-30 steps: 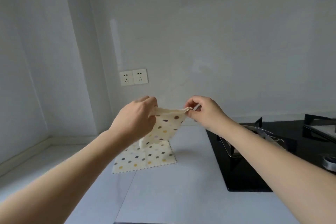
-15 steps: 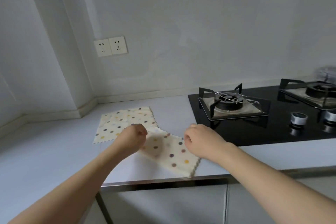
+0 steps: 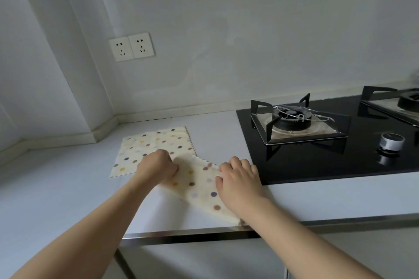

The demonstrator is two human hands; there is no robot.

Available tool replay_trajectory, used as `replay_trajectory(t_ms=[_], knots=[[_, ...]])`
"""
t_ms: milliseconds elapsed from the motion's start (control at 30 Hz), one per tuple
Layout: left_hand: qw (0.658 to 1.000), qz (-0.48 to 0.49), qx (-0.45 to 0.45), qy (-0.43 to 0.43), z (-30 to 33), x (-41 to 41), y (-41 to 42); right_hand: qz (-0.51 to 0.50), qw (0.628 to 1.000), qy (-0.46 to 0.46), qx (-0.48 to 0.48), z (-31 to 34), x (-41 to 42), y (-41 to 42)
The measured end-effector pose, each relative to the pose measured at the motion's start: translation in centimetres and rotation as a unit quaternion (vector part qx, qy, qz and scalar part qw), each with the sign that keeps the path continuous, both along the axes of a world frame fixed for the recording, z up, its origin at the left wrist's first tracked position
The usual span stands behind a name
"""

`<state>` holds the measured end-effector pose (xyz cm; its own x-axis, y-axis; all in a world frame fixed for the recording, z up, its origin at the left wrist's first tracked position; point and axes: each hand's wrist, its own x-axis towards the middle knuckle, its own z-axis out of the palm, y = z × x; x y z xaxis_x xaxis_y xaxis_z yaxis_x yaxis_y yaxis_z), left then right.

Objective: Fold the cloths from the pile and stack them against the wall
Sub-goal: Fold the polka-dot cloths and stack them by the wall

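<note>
Polka-dot cloth (image 3: 199, 184): limp, light, at worktop (image 3: 68, 188) front edge | left hand (image 3: 156, 166), right hand (image 3: 238, 179) pinch its far corners | best held there.

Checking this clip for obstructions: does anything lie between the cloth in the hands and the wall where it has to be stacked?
Only the other dotted cloth, flat on the counter between the held cloth and the wall. The left hand and right hand already have their grip on it.
</note>
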<state>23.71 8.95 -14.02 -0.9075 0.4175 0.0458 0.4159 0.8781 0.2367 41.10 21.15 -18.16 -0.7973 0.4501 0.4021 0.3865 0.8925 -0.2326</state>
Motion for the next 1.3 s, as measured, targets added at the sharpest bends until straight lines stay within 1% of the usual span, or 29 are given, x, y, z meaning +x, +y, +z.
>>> replay_trajectory(t_ms=[100, 167, 200, 267, 367, 433, 500, 567, 633, 667, 800, 900, 1033, 1133, 1300], knots=[[0.993, 0.007, 0.101, -0.056, 0.3, 0.0, 0.0, 0.014, 1.0, -0.01, 0.003, -0.1, 0.1, 0.3], [0.985, 0.006, 0.162, -0.062, 0.3, -0.2, 0.0, 0.01, 1.0, -0.003, 0.009, -0.1, 0.2, 0.4], [0.983, 0.002, 0.177, -0.055, 0.4, -0.2, -0.1, 0.004, 1.0, 0.003, 0.007, 0.1, 0.2, 0.3], [0.983, -0.01, 0.176, -0.056, 0.5, -0.2, -0.2, -0.001, 1.0, 0.014, 0.002, 0.2, 0.2, 0.0], [0.987, -0.009, 0.138, -0.088, 0.6, -0.1, -0.2, -0.001, 1.0, -0.004, 0.0, 0.2, 0.2, -0.1], [0.987, -0.002, 0.138, -0.087, 0.7, -0.1, -0.2, 0.0, 1.0, -0.012, 0.001, 0.3, 0.2, 0.0], [0.982, -0.017, 0.169, -0.08, 0.8, 0.0, -0.3, 0.004, 1.0, -0.021, 0.002, 0.3, 0.3, 0.1], [0.968, -0.054, 0.232, -0.077, 0.8, 0.2, -0.1, -0.005, 1.0, -0.021, 0.0, 0.2, 0.2, 0.1], [0.951, -0.08, 0.287, -0.081, 0.6, 0.4, 0.2, -0.028, 0.999, 0.024, 0.003, 0.0, 0.0, 0.0], [0.951, -0.081, 0.29, -0.074, 0.3, 0.4, 0.4, -0.042, 0.998, 0.039, 0.003, -0.1, -0.1, -0.1], [0.975, -0.073, 0.211, -0.021, -1.2, -0.2, 1.1, -0.087, 0.992, 0.084, 0.021, -0.7, -0.3, -0.3], [0.986, -0.062, 0.15, 0.025, -2.3, -0.6, 1.5, -0.091, 0.993, 0.073, -0.007, -0.7, -0.5, -0.2], [0.992, -0.051, 0.094, 0.067, -2.9, -0.9, 1.9, -0.11, 0.991, 0.071, -0.033, -0.2, -0.7, -0.5], [0.992, -0.031, 0.085, 0.089, -3.2, -1.3, 1.8, -0.112, 0.992, 0.029, -0.053, 0.3, -0.4, -0.4], [0.991, -0.047, 0.06, 0.111, -3.3, -1.3, 2.0, -0.1, 0.991, -0.087, -0.02, 1.6, -0.2, 0.6]])
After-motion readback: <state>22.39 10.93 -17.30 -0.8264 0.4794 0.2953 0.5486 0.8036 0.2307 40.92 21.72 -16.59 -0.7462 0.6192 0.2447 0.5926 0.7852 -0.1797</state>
